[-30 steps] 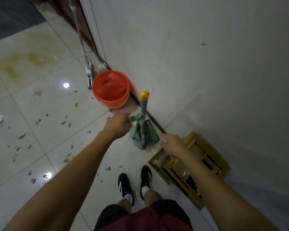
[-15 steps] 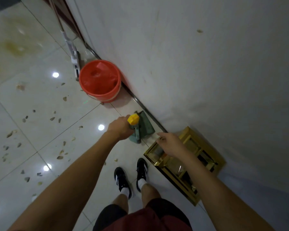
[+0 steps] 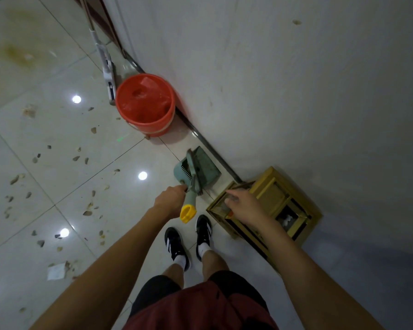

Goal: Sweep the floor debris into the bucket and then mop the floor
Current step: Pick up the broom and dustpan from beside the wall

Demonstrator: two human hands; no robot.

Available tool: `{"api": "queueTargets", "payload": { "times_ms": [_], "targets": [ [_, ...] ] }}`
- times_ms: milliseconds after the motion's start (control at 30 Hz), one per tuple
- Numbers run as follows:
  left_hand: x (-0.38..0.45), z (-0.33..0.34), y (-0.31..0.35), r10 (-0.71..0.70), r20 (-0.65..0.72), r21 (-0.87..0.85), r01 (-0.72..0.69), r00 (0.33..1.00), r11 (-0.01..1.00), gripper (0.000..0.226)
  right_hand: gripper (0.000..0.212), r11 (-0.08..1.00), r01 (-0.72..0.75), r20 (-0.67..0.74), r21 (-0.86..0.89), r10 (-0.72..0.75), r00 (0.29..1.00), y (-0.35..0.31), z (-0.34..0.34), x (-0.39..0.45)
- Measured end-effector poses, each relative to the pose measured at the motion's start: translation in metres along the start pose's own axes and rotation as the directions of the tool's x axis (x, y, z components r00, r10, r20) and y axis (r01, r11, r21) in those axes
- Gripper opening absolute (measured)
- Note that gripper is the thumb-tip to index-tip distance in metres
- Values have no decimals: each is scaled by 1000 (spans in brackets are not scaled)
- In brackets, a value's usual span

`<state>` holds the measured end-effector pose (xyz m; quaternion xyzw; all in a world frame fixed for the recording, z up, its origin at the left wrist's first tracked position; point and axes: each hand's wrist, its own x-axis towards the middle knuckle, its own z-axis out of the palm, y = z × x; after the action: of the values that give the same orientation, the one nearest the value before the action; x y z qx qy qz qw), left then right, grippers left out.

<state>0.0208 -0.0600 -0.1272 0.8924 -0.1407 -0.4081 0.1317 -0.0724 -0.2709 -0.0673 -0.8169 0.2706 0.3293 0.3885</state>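
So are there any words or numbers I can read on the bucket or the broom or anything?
None can be read.
Orange bucket: no writing shows.
Dustpan and brush set: no label shows.
Paper scrap on the floor: too blurred to tell.

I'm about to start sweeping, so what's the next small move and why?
Probably carry the dustpan set your left hand grips over to the debris scattered on the tiles to your left; your right hand hovers free.
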Motion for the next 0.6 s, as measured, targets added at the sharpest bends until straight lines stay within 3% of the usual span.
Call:
{"api": "queueTargets", "payload": {
  "times_ms": [333, 600],
  "targets": [
    [-49, 55, -35, 78, 23, -145, -74, 997, 987, 32, 48, 998, -17, 28, 55, 15, 999, -7, 50, -44],
    [-73, 89, -31, 77, 12, -64, -76, 997, 995, 37, 49, 994, -23, 55, 103, 17, 998, -11, 73, -78]
  ]
}}
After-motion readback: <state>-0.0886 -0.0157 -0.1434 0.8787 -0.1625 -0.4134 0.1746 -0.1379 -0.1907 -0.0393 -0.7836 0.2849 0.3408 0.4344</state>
